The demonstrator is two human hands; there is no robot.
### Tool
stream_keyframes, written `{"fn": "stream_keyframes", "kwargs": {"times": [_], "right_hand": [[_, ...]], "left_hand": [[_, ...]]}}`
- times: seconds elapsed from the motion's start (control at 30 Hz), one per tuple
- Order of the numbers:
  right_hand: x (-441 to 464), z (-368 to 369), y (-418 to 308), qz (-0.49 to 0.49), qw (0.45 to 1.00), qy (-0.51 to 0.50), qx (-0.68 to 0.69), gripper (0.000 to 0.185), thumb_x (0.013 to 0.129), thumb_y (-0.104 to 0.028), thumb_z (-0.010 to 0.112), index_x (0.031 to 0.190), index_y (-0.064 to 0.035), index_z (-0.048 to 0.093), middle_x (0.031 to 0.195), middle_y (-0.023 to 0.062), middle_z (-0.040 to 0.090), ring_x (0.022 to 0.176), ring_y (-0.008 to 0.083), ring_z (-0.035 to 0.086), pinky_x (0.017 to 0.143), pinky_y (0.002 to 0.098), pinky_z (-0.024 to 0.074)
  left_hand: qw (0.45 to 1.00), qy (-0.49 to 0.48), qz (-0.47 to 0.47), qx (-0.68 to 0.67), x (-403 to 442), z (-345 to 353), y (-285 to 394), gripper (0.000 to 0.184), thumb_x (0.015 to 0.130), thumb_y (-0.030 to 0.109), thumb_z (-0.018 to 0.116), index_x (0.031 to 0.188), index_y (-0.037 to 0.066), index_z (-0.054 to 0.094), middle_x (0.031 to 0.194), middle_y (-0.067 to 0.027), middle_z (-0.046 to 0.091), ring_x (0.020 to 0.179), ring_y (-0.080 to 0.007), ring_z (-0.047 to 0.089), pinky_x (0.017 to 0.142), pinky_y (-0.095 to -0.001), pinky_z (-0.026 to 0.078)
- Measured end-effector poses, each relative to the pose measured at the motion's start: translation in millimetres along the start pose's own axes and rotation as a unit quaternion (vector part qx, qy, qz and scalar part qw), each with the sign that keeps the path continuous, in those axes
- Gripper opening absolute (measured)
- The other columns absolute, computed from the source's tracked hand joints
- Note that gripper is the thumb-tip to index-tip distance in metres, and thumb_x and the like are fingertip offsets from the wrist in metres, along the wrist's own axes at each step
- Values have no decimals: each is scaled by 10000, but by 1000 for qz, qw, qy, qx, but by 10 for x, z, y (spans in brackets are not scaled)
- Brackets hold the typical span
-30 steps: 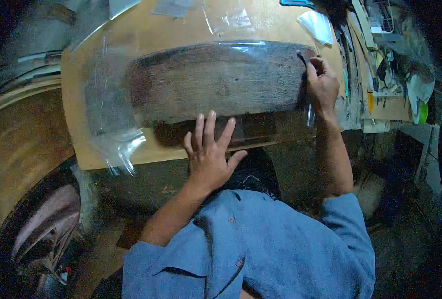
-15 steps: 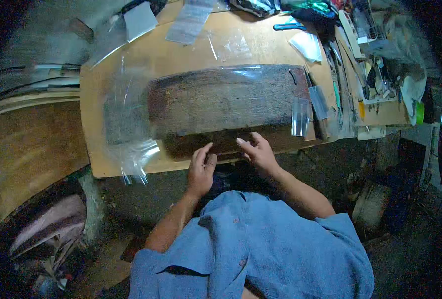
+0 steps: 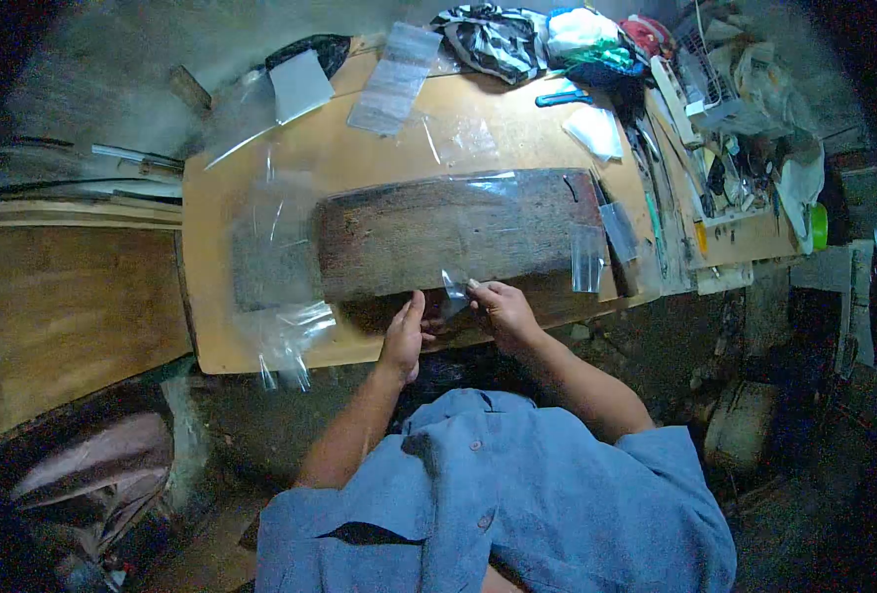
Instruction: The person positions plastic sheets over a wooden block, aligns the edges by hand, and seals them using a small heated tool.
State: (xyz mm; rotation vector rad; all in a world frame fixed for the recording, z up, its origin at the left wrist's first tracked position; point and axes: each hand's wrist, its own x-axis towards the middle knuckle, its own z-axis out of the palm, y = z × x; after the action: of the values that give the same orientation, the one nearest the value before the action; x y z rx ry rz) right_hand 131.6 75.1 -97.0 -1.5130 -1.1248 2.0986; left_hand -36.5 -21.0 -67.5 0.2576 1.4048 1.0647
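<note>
In the head view my right hand pinches a small piece of clear plastic film between thumb and fingers, just over the near edge of a dark, worn wooden board. To the left of the film is my left hand, its fingers stretched out and pointing forward. I cannot make out whether the left fingers touch the film's lower edge. A clear plastic strip lies on the board's right end. More crinkled clear plastic rests at its left, hanging over the table edge.
The board lies on a light wooden table. Toward the back are a blue cutter knife, a white sheet and a striped plastic bag. At the right stands a tray of tools, with a wire basket behind it.
The clear film now shows upright in my right hand's pinch. The hands have come a little closer together, and the view has shifted so the table sits lower.
</note>
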Motion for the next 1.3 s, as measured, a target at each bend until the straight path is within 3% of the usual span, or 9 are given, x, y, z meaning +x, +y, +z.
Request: {"fn": "stream_keyframes", "kwargs": {"times": [0.1, 0.17, 0.27, 0.33, 0.47, 0.57, 0.97, 1.07, 1.3], "right_hand": [[-139, 20, -149, -43, 998, -29, 31, 219, 929, -310, 621, 846, -109, 596, 661, -42, 520, 489, 56, 424, 438, 215, 312], [-390, 73, -348, 2, 996, -60, 67, 327, 939, -329, 603, 950, -16, 694, 810, -10, 652, 709, 83, 559, 651, 252, 448], [-663, 140, -515, -22, 994, -107, 16, 201, 936, -283, 614, 885, -89, 616, 691, -45, 539, 546, 41, 459, 457, 209, 329], [-738, 132, -438, -50, 991, -126, -10, 205, 935, -278, 614, 924, -73, 624, 724, -34, 560, 602, 37, 490, 491, 201, 369], [-878, 119, -426, 69, 971, -200, 115, 334, 979, -377, 515, 1135, -93, 596, 847, -8, 605, 651, 62, 543, 531, 203, 417], [-1034, 268, -707, 128, 911, -93, 380, 385, 956, -434, 532, 1149, -102, 557, 913, 22, 612, 623, 102, 550, 557, 209, 473], [-1124, 292, -942, -11, 974, -45, 221, 128, 946, -158, 594, 930, -34, 621, 815, 4, 606, 694, 60, 538, 598, 198, 420], [-1172, 276, -999, -18, 978, -47, 204, 118, 945, -140, 592, 916, -28, 615, 839, 13, 620, 717, 62, 551, 610, 200, 428], [-1251, 293, -1058, -36, 974, -34, 223, 97, 948, -125, 583, 919, -37, 610, 790, -7, 592, 647, 34, 503, 540, 185, 380]], "left_hand": [[998, -16, -33, -54, 14, -11, 43, 649, 928, 618, 440, 1214, 44, 542, 1129, -51, 614, 902, -155, 612, 684, -270, 447], [979, -117, -55, -159, 28, -48, 65, 621, 936, 595, 437, 1204, 44, 541, 1105, -81, 637, 1000, -189, 615, 789, -304, 494], [954, -161, -42, -249, -27, 57, 200, 579, 975, 549, 379, 1197, 45, 556, 1122, -93, 635, 976, -198, 626, 846, -333, 494], [953, -153, -16, -260, -22, 74, 216, 559, 993, 512, 352, 1205, 36, 554, 1122, -105, 637, 992, -210, 626, 891, -359, 487], [959, -149, 44, -237, -360, 116, 601, 525, 1025, 430, 300, 1238, 13, 538, 1104, -134, 641, 1006, -238, 627, 935, -394, 485], [954, -176, 41, -240, -471, -37, 611, 540, 1027, 425, 285, 1266, -5, 507, 1129, -146, 629, 1033, -245, 615, 936, -404, 490], [988, -71, 50, -128, -1053, -267, 824, 679, 1003, 522, 229, 1349, -38, 399, 1146, -190, 616, 912, -258, 667, 646, -356, 584], [985, -105, 49, -131, -1158, -264, 926, 694, 1001, 526, 224, 1358, -49, 373, 1341, -181, 486, 1004, -251, 632, 664, -334, 581], [972, -165, 68, -156, -1283, -209, 1026, 729, 993, 546, 231, 1393, -56, 321, 1331, -195, 491, 1004, -270, 633, 675, -354, 579]]}}
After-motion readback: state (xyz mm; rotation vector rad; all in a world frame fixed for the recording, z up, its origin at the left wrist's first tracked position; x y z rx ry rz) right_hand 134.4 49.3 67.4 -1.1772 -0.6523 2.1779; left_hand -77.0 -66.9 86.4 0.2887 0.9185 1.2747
